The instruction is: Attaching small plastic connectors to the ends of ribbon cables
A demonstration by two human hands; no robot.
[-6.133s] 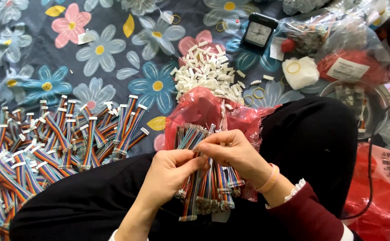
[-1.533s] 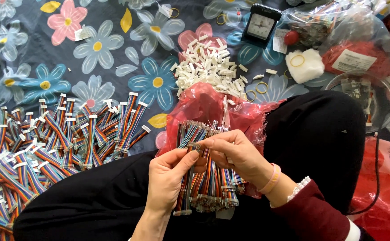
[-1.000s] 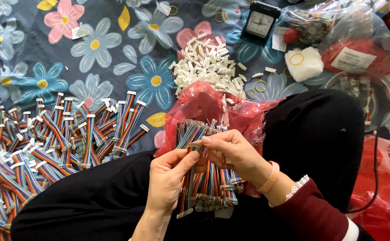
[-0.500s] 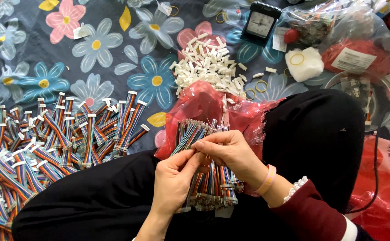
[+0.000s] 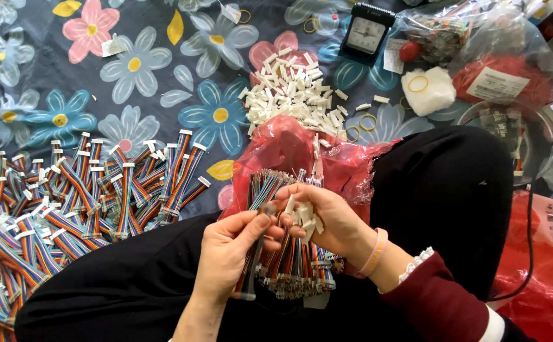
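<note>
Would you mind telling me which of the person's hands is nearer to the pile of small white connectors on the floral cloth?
Right. The right hand lies just below the pile of white connectors, past the red bag; the left hand sits lower and further left, on the lap.

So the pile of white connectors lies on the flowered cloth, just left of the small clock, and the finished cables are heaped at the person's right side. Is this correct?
Not quite. In the head view the finished cables are heaped at the person's left side, not the right. The rest holds: the white connectors lie on the flowered cloth, just left of the small clock.
</note>
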